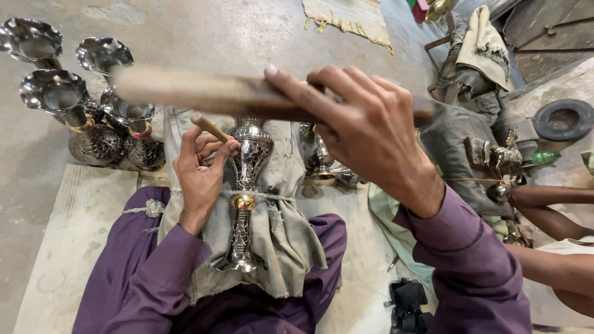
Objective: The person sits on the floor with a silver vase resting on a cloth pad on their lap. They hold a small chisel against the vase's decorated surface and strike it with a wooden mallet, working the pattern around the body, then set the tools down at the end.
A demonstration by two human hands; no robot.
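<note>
An engraved silver metal vase (246, 185) with a gold band lies on a grey cloth (278, 241) across my lap, tied down by a cord. My left hand (201, 170) rests against the vase's body and pinches a thin wooden-handled chisel (210, 127) onto the metal. My right hand (365, 130) is raised above it, gripping a long wooden stick-like mallet (204, 93), blurred from motion. My sleeves and trousers are purple.
Several finished silver vases (93, 105) with fluted rims stand at the left on the concrete floor. Another metal piece (322, 158) lies behind the cloth. A brass bird figure (501, 158), a black ring (564, 119) and another person's arm (550, 213) are at the right.
</note>
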